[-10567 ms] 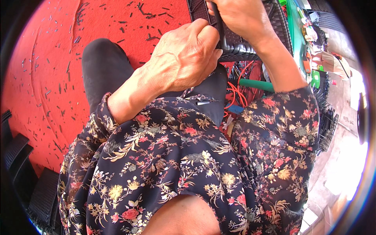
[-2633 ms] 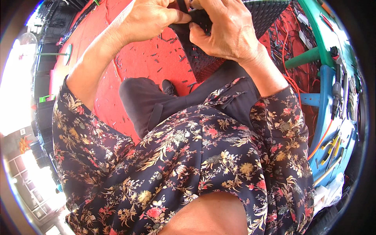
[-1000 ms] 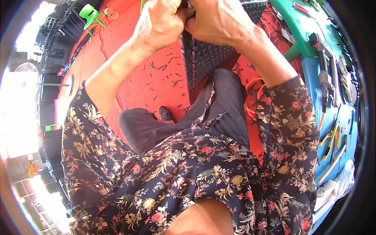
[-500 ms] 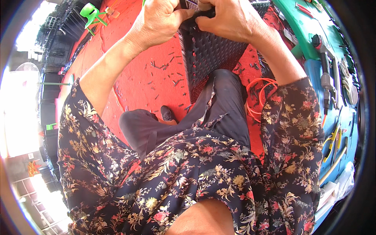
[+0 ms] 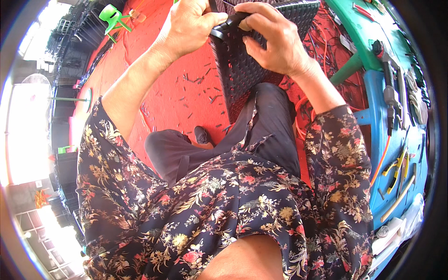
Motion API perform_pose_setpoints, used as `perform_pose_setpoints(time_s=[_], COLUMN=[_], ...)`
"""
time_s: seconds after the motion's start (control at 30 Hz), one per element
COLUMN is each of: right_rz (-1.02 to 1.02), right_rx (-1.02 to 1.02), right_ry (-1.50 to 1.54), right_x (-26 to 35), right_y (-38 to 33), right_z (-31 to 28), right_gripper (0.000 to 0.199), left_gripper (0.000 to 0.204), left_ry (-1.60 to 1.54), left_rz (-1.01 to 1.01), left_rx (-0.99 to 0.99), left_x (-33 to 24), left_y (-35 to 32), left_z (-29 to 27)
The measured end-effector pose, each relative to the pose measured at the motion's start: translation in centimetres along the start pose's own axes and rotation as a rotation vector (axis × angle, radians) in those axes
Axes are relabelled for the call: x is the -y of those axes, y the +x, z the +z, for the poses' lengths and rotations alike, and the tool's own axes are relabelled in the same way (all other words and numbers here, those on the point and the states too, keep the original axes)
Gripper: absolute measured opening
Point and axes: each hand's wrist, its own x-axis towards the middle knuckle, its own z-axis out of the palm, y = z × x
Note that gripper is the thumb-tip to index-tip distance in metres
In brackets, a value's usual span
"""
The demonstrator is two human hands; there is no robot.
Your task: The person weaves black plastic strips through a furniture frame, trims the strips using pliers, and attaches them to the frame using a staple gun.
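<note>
A black woven panel-like piece of plastic wicker [image 5: 252,53] stands against my right leg, its upper part cut off by the top of the picture. My left hand [image 5: 189,28] is closed at its top left corner, thumb stretched along the edge; what lies in the fingers is hidden. A green bit shows just beyond that hand. Between the hands a shiny black flat strip [image 5: 219,32] bends over the corner. My right hand [image 5: 280,42] has its curled fingers on the strip, thumb held apart below. A thin metal-looking rod [image 5: 227,3] shows at the top between the hands.
Black offcuts litter the red floor [image 5: 168,93]. To the right stand a green stool [image 5: 350,28] and a blue stool [image 5: 375,93] carrying a corded power tool [image 5: 389,93] and yellow-handled pliers [image 5: 395,172]. An orange hose [image 5: 301,112] coils beside my leg. A small green chair [image 5: 112,17] is far left.
My right hand has moved right and a little down, its thumb coming away from the fingers. More of the bent black strip shows. The left hand has barely moved.
</note>
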Motion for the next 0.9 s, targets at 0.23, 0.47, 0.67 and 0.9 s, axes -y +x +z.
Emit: perform_pose_setpoints(time_s=[0.23, 0.47, 0.67, 0.9], right_rz=[0.525, 0.946, 1.013, 0.268], right_rx=[-0.045, 0.046, 0.150, -0.042], right_ry=[-0.193, -1.090, -0.296, -0.135], right_x=[0.9, -5.1, -4.4, 0.8], right_y=[-12.1, -13.9, -11.0, 1.7], right_z=[-6.2, -22.8, -18.7, -0.9], right_gripper=[0.034, 0.055, 0.050, 0.035], left_gripper=[0.026, 0.026, 0.036, 0.033], left_ry=[0.459, 0.105, 0.342, 0.370], left_rz=[0.452, 0.103, 0.280, 0.051], left_rx=[-0.103, -0.025, -0.091, -0.031], left_x=[3.1, 1.7, 0.9, 2.3], left_y=[0.0, -0.2, 1.6, 0.9], left_z=[-1.1, -1.7, -0.3, -0.8])
